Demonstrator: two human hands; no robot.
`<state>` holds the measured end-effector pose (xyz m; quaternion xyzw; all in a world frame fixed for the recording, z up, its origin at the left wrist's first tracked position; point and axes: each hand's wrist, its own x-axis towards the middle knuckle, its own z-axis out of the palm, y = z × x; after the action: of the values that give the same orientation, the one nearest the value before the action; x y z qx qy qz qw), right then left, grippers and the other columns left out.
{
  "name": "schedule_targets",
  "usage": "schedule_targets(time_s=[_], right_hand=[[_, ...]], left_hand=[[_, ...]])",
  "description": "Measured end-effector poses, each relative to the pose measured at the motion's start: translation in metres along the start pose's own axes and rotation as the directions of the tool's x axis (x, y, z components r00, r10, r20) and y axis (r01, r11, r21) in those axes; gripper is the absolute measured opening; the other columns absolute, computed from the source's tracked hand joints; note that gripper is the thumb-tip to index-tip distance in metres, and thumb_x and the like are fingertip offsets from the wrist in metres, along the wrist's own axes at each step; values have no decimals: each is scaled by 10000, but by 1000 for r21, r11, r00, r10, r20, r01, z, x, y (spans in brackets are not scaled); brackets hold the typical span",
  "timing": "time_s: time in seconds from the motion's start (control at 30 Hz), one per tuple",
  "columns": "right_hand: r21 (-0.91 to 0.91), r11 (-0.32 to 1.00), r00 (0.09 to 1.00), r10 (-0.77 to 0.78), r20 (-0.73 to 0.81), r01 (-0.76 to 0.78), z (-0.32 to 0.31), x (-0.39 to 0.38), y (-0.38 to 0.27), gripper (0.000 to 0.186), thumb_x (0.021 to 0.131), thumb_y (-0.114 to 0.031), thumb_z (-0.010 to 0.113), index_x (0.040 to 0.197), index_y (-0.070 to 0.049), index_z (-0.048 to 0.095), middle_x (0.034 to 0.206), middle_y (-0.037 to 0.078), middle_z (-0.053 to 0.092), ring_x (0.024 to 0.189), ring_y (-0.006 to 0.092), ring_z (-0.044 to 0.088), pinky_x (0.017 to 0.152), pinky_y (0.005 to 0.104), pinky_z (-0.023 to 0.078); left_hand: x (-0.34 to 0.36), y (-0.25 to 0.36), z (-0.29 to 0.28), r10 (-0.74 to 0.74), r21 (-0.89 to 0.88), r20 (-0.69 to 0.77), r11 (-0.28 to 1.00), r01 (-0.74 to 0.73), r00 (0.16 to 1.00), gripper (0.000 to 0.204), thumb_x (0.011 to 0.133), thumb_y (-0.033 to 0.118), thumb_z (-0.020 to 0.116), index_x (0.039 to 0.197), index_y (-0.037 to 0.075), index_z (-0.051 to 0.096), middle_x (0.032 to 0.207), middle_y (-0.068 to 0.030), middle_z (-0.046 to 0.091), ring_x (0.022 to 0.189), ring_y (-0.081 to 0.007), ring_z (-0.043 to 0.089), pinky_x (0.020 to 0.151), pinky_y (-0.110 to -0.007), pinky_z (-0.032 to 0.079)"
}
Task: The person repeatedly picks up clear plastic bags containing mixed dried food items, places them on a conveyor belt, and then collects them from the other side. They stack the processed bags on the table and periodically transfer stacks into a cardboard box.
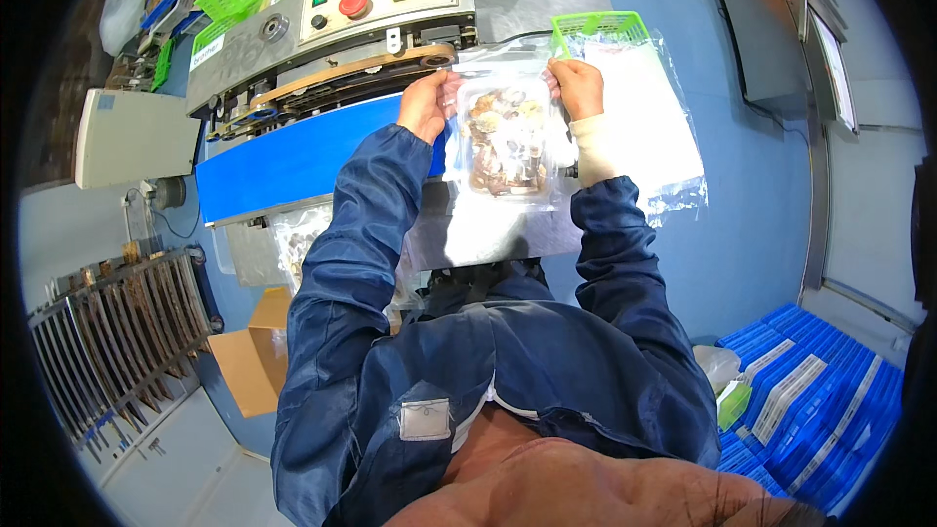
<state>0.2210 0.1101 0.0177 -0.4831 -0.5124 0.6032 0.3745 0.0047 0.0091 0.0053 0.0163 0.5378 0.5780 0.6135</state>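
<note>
The clear food package [509, 144] sits between the left grip [427, 105] and right grip [580, 88], both clamped on its upper sides.

Clear plastic pack [509, 137]: rounded-rectangular, film spreading past its sides. Lumpy brown and cream pieces [506, 176] inside, glare hides detail. Gripped at both sides near its far end, above metal table [473, 239], long axis toward table's near edge. Contact with tabletop: can't tell.

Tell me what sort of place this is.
Likely a packing workroom: a long grey metal machine with a blue belt, a clear plastic pouch of brownish pieces, and a bright-green plastic basket.
</note>
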Motion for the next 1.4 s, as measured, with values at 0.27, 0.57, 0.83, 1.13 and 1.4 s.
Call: schedule_targets(time_s=[0.27,0.57,0.83,1.13,1.4], right_hand=[[-334,936,993,-116,3,110,14,19,26,284,762,-255,594,665,5,651,607,146,609,556,252,588,557,338,444],[-420,893,986,-130,104,162,29,-4,31,277,810,-199,578,670,33,637,561,67,590,497,110,528,482,247,404],[-268,963,985,79,154,-36,6,-80,0,231,838,-198,576,761,16,619,629,54,576,557,96,511,512,231,398],[-611,338,631,-688,360,716,-25,-138,-110,474,661,-120,702,1107,-73,550,1226,141,468,1133,306,447,954,439,330],[-532,394,662,-440,607,750,-24,-138,-91,390,726,-239,664,1035,-17,579,957,132,590,906,264,568,841,325,418]], left_hand=[[2,8,-21,70,45,-23,997,-69,997,218,900,205,446,889,39,586,835,-76,622,755,-163,567,687,-292,451],[-5,5,-44,227,14,-67,974,-227,972,187,874,161,501,765,38,589,660,-10,557,560,-86,486,499,-219,380],[-70,-22,-37,156,-12,17,988,-156,988,196,909,160,461,855,19,586,797,-83,627,726,-159,602,668,-267,485],[-133,-41,23,309,208,181,916,-343,934,218,917,189,486,878,10,604,780,-57,642,717,-128,602,666,-235,465],[-153,-71,46,356,331,334,823,-462,873,222,919,169,492,925,-12,619,841,-43,639,782,-96,566,715,-230,450]])
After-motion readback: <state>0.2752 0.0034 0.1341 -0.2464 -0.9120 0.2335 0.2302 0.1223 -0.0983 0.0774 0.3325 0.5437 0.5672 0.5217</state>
